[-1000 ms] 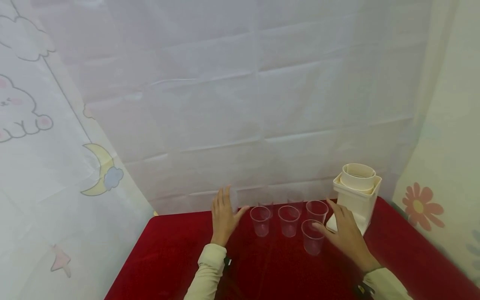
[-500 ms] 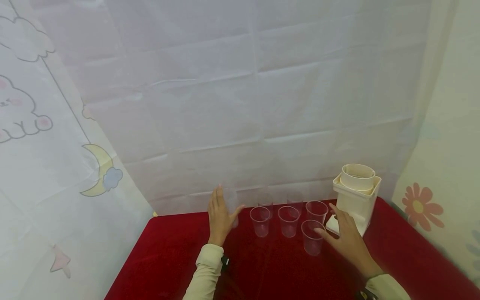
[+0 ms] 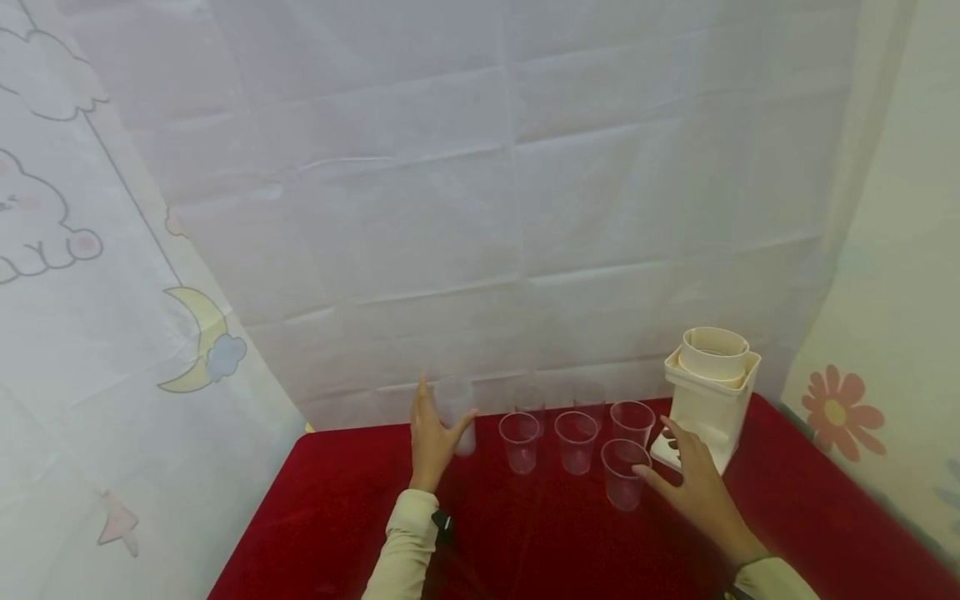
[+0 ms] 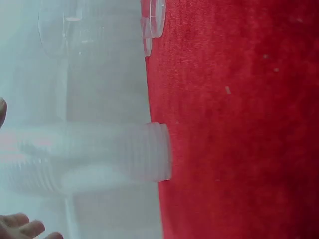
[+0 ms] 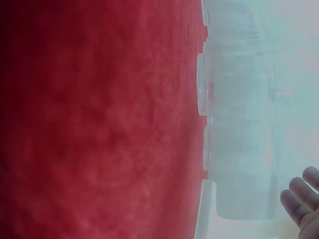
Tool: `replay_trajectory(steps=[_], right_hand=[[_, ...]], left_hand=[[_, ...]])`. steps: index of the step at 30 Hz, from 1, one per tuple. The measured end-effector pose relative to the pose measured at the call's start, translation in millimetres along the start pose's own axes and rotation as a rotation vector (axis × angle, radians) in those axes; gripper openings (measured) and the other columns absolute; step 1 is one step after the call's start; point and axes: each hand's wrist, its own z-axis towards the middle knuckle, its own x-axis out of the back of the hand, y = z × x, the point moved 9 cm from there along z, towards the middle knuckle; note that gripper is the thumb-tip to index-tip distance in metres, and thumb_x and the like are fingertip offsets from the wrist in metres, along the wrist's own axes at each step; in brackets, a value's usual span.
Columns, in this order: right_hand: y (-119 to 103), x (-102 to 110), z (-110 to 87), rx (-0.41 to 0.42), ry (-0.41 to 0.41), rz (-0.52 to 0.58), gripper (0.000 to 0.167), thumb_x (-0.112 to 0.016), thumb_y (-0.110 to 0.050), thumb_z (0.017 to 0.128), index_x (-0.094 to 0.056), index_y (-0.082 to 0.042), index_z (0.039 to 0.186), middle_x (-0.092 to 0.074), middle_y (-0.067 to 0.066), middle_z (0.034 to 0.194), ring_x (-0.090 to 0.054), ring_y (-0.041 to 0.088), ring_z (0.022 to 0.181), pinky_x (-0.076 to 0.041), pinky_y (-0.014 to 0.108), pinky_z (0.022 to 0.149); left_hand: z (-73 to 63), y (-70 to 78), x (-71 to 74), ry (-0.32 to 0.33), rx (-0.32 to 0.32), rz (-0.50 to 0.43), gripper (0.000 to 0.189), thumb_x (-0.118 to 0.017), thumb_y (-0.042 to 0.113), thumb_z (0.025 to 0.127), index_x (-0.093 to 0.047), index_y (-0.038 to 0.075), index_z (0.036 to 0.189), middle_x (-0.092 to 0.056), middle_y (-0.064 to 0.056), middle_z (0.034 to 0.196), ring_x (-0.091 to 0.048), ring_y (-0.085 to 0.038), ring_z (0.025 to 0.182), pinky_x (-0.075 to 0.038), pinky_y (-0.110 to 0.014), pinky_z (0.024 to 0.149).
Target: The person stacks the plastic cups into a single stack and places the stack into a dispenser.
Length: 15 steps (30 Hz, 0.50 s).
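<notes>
My left hand (image 3: 432,437) is spread beside a stack of nested clear plastic cups (image 3: 458,407) at the back of the table. In the left wrist view the cup stack (image 4: 109,154) stands between the thumb (image 4: 2,112) and the fingers (image 4: 31,228), with gaps on both sides. My right hand (image 3: 699,492) is at the right, fingers apart and loosely bent, its thumb near the rim of the frontmost clear cup (image 3: 624,487). Fingers (image 5: 301,196) in the right wrist view hold nothing. Single clear cups (image 3: 576,446) stand upright between the hands.
A cream-coloured holder (image 3: 708,400) with a round opening on top stands at the back right, just beyond the right hand. A red cloth (image 3: 330,500) covers the table. White sheeting (image 3: 375,250) hangs close behind the table's back edge.
My left hand has shifted slightly left, so more of the cup stack shows. The right hand has drawn back a little from the frontmost cup. The cups have not moved.
</notes>
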Motion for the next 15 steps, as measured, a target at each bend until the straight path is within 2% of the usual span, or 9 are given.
replay_trajectory(steps=[4, 8, 15], right_hand=[[1.8, -0.8, -1.7, -0.007, 0.003, 0.024, 0.088, -0.078, -0.037, 0.087, -0.031, 0.003, 0.150, -0.048, 0.024, 0.130, -0.047, 0.040, 0.115, -0.046, 0.062, 0.087], [4.4, -2.7, -3.2, -0.025, -0.012, 0.051, 0.087, -0.078, -0.036, 0.088, -0.031, 0.003, 0.150, -0.048, 0.024, 0.131, -0.048, 0.040, 0.115, -0.046, 0.063, 0.088], [6.9, -7.0, -6.9, -0.068, -0.038, 0.152, 0.082, -0.076, -0.032, 0.089, -0.032, 0.003, 0.148, -0.049, 0.026, 0.132, -0.051, 0.042, 0.117, -0.045, 0.062, 0.092]], left_hand=[[-2.7, -20.0, -4.4, -0.042, 0.102, -0.137, 0.110, -0.087, 0.034, 0.078, -0.019, 0.007, 0.159, -0.029, -0.022, 0.158, -0.029, -0.040, 0.144, -0.030, -0.063, 0.109], [-5.2, -34.9, -6.5, -0.087, 0.189, -0.228, 0.106, -0.086, 0.038, 0.079, -0.022, 0.007, 0.158, -0.031, -0.024, 0.156, -0.032, -0.041, 0.143, -0.030, -0.064, 0.108], [-4.4, -53.5, -10.9, -0.190, 0.253, -0.383, 0.088, -0.080, 0.030, 0.086, -0.030, 0.010, 0.155, -0.036, -0.018, 0.155, -0.035, -0.039, 0.142, -0.028, -0.059, 0.112]])
